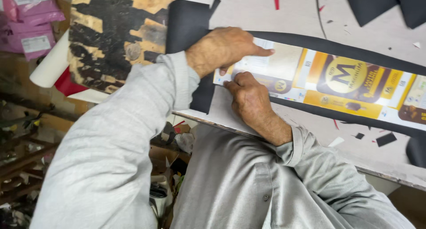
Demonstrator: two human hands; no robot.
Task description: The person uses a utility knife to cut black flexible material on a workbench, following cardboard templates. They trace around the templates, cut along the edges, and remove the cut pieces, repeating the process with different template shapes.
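Person bent over the tabletop [284, 11], grey sleeves, both hands down on a long printed cardboard strip [350, 85]. The strip is gold, brown and white, a flattened carton blank by the look of it, and runs from the hands away toward the far right edge of view.

Under the strip lies a black sheet [191, 29], wider than the strip, showing as a dark band along the strip's upper and lower edges and as a broad patch past the strip's near end.

Left hand [224, 47]: lies flat across the strip's near end, forefinger stretched out along the pale part of the card, pressing it down. No closed grip; the hand is spread and weighs on the strip.

Right hand [250, 98]: sits just below the strip's near end, fingers curled in at the strip's lower edge, fingertips touching the card. Whether something slim is pinched in that grip I cannot tell; the fingers hide it.

Around the strip: small black offcuts [385, 139] on the tabletop below its right half, more black sheet pieces [381, 5] well above it at the top corner. Left of the black sheet, a worn board with a flaking black and tan surface [113, 38]. Beyond that, pink packets [31, 20] stacked at the far left.
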